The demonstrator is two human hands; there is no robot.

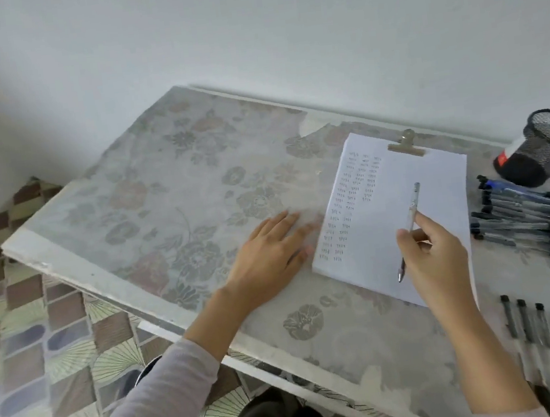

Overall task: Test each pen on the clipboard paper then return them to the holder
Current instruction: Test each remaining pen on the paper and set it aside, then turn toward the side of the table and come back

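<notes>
A clear pen point(409, 227) with a dark grip slants tip-down over the paper point(434, 173), pinched by the right hand point(433, 258). The left hand point(268, 250) lies flat on the table point(161, 187), fingers straight, just left of the sheet.

- A heap of pens point(529, 224) lies between my paper point(436, 190) and the mesh holder point(549, 149).
- A row of pens point(534, 326) lines the near right of the worktop point(161, 187).
- Left of the paper I have room.
</notes>
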